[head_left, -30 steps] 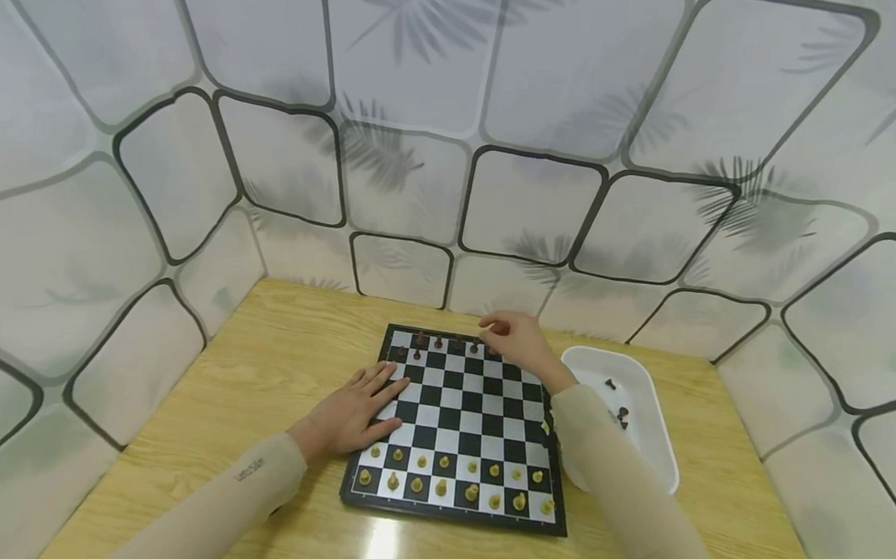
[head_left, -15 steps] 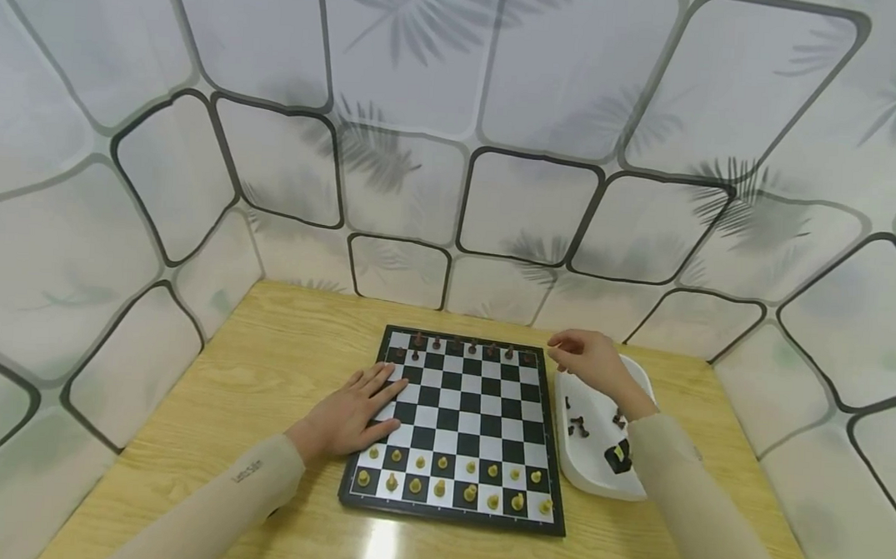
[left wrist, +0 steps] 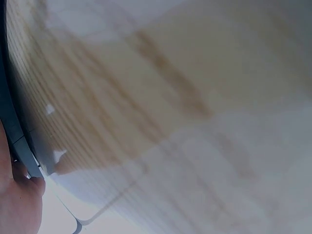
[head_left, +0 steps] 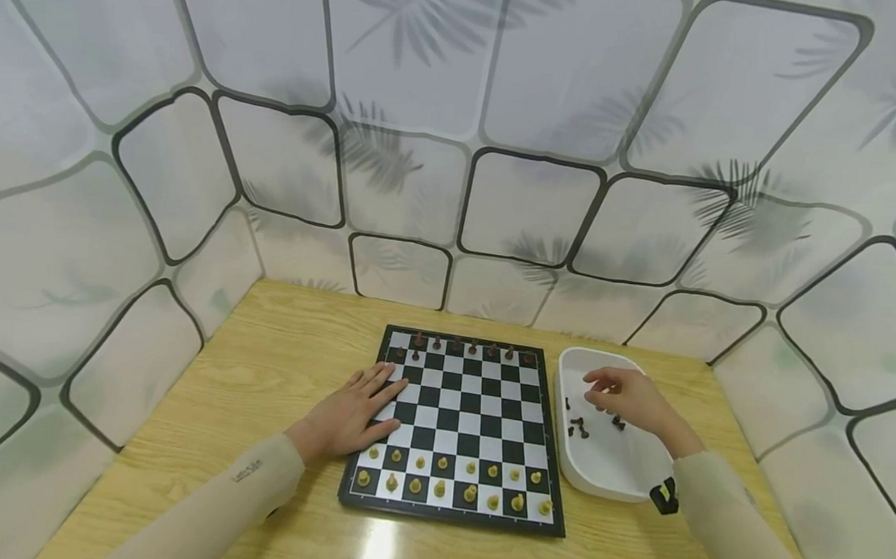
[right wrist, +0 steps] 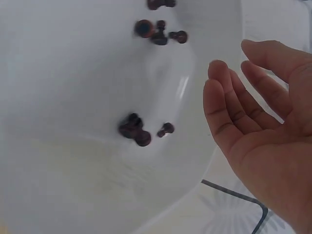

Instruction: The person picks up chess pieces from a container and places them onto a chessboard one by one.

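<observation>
chessboard (head_left: pixel 480 414) bears spread left hand (head_left: pixel 348 417); right hand (head_left: pixel 629 397) hovers above tray (head_left: pixel 608 463), loosely curled

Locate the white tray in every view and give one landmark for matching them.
Head: the white tray sits right of the chessboard.
Left wrist: not in it.
Right wrist: it fills the left and centre.
Landmark shared by head and right wrist: the right hand.

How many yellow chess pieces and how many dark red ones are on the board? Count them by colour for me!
Yellow pieces: 16
Dark red pieces: 9
Total on the chessboard: 25
</observation>
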A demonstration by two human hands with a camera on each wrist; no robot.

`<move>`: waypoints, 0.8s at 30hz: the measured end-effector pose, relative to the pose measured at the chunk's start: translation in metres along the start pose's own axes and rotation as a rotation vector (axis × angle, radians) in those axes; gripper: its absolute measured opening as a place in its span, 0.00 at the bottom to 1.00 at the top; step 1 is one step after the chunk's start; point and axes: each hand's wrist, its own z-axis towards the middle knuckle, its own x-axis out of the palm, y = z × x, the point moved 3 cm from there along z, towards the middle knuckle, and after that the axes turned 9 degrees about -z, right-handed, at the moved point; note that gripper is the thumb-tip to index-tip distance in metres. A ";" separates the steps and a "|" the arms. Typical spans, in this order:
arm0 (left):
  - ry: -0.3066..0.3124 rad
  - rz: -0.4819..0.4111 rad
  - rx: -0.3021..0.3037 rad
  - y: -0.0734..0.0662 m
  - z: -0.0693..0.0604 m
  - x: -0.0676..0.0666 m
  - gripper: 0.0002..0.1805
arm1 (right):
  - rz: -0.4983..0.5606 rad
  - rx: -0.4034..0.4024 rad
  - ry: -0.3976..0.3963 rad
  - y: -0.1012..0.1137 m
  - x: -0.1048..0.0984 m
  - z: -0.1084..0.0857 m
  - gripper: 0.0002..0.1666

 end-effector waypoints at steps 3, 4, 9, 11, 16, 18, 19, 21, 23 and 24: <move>0.004 0.003 0.000 -0.001 0.000 -0.001 0.41 | 0.006 0.002 0.027 -0.007 0.008 -0.004 0.21; 0.006 0.005 -0.001 -0.001 0.000 -0.001 0.41 | 0.007 -0.004 0.035 -0.009 0.011 -0.004 0.21; 0.002 0.011 0.004 -0.002 -0.001 -0.002 0.41 | 0.023 -0.023 0.055 -0.012 0.022 -0.009 0.21; 0.003 0.014 0.003 -0.002 -0.001 -0.002 0.41 | 0.018 -0.026 0.061 -0.012 0.025 -0.010 0.21; 0.011 0.014 -0.008 -0.001 0.000 0.000 0.41 | 0.023 -0.021 0.070 -0.014 0.033 -0.011 0.21; 0.008 0.008 -0.006 -0.001 0.000 0.000 0.41 | 0.032 -0.019 0.075 -0.016 0.037 -0.012 0.21; 0.007 0.005 -0.005 -0.001 0.000 0.000 0.41 | 0.036 -0.020 0.077 -0.017 0.038 -0.012 0.21; 0.008 0.005 -0.007 0.000 0.000 0.000 0.41 | 0.042 -0.021 0.082 -0.018 0.041 -0.012 0.21; 0.005 0.007 -0.005 0.000 0.000 0.001 0.41 | 0.043 -0.025 0.080 -0.019 0.044 -0.011 0.21; 0.004 0.008 -0.005 0.000 0.000 0.001 0.41 | 0.044 -0.028 0.078 -0.019 0.044 -0.011 0.21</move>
